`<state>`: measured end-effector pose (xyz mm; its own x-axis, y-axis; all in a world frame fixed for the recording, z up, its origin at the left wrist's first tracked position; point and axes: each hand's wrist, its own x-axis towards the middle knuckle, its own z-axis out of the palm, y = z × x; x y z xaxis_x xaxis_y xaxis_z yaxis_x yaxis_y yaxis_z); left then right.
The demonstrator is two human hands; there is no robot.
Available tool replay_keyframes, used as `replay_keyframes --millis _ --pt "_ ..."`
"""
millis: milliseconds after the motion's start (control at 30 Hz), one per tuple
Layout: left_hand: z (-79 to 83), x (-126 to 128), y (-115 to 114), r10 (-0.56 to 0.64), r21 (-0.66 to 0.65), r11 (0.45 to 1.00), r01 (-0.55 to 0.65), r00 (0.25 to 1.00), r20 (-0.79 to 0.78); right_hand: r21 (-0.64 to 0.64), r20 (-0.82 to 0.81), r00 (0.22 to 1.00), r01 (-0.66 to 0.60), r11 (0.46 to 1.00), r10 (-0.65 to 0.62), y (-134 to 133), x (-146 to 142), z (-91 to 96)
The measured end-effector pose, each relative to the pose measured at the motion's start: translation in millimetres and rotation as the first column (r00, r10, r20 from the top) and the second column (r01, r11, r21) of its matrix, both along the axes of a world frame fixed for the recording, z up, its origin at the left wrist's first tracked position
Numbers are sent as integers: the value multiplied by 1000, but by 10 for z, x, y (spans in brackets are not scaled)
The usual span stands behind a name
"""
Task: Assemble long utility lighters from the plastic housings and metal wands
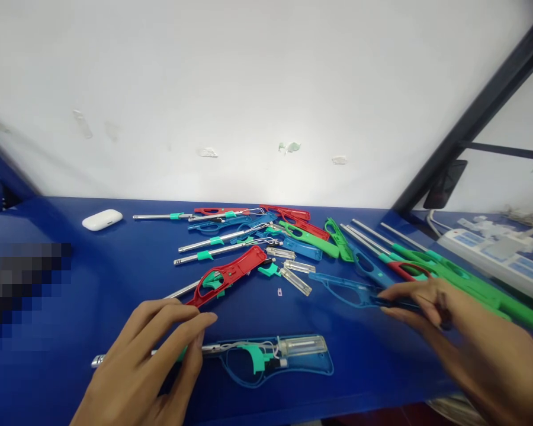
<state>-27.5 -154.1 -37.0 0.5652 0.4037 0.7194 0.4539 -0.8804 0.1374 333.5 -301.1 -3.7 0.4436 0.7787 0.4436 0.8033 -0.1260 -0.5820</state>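
Observation:
My left hand (146,361) is closed over the metal tube of a half-assembled gas lighter (231,355), steadying it at the table's front. That lighter lies in an open blue shell, its clear fuel tank (302,345), white wires and green trigger (257,357) exposed. To the right, my right hand (435,319) pinches the end of a transparent blue lighter shell half (349,290) between thumb and fingertips. Something small and dark shows by the curled fingers of that hand; I cannot make out what it is. Between the hands lies a red shell half (235,272).
Behind are more lighter tubes (222,238), coloured shell halves (308,236) and loose clear tanks (295,279). Closed green lighters (479,281) lie at the right beside a white power strip (493,251). A white earbud case (102,219) sits at the back left. A phone (445,184) leans on the frame.

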Motion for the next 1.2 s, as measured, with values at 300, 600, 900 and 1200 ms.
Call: replay_keyframes --millis 300,600,900,1200 --pt "131 200 -150 -7 24 1000 7 1000 5 -19 -43 957 -287 958 286 -7 -421 -58" --pt "155 353 -128 -119 -4 993 119 993 -4 67 -204 899 -381 922 386 114 -709 16" --pt "132 320 -93 -95 -72 992 101 992 89 -121 26 985 -165 979 169 44 -102 -136" --pt "118 360 -77 -120 -96 987 131 986 113 -155 165 965 -179 971 205 339 34 -56"
